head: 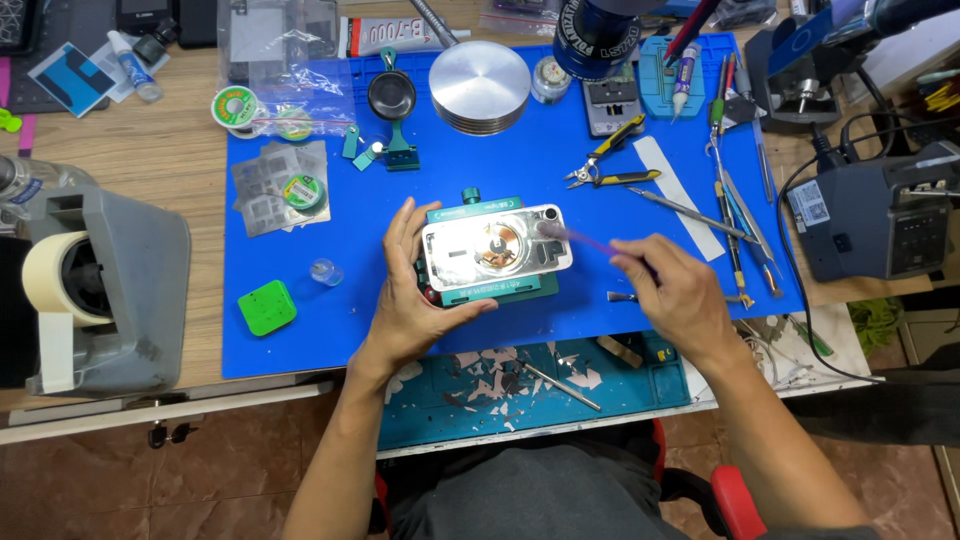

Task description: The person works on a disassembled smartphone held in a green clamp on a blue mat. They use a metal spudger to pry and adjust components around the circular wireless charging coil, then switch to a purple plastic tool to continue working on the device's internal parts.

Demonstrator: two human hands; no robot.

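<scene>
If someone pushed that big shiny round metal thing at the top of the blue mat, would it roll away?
Probably not. The round metal disc lies flat on the blue mat, so it would likely slide rather than roll. It looks thick and solid, like stacked plates, so it is probably heavy for its size. Its smooth, shiny top may feel slippery.

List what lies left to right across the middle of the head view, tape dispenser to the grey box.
Grey tape dispenser → green square block → left hand → phone housing on its green clamp → right hand holding a purple brush → grey station box.
</scene>
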